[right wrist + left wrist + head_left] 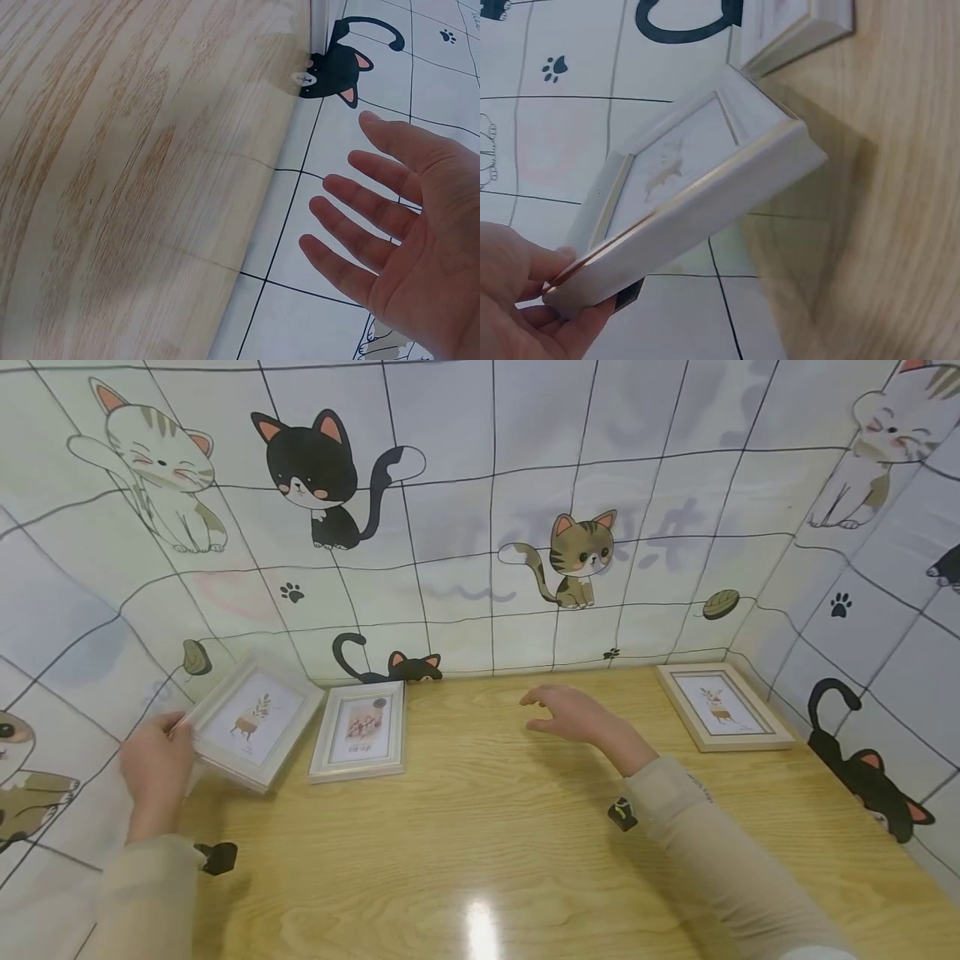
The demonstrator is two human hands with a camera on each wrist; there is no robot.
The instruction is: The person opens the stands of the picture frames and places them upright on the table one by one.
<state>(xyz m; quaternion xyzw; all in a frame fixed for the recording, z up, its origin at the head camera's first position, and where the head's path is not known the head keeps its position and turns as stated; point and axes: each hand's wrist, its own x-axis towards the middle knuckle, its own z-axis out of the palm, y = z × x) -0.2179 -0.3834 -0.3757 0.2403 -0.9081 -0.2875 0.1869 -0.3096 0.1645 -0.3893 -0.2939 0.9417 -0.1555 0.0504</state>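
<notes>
My left hand (156,768) pinches the left edge of a white picture frame (255,720) with a deer print in it. That frame is raised and tilted over the left side of the table. In the left wrist view, the thumb lies on the front of the frame (697,202) and the fingers are behind it. Just right of it, a second white picture frame (358,732) with a pinkish print lies on the table. My right hand (573,714) hovers above the middle of the table with nothing in it; its fingers are spread and slightly bent in the right wrist view.
A light wooden picture frame (723,707) with a deer print lies at the table's right back. Behind and beside the wooden table (450,843) stand walls covered with a cat-patterned grid sheet (457,527).
</notes>
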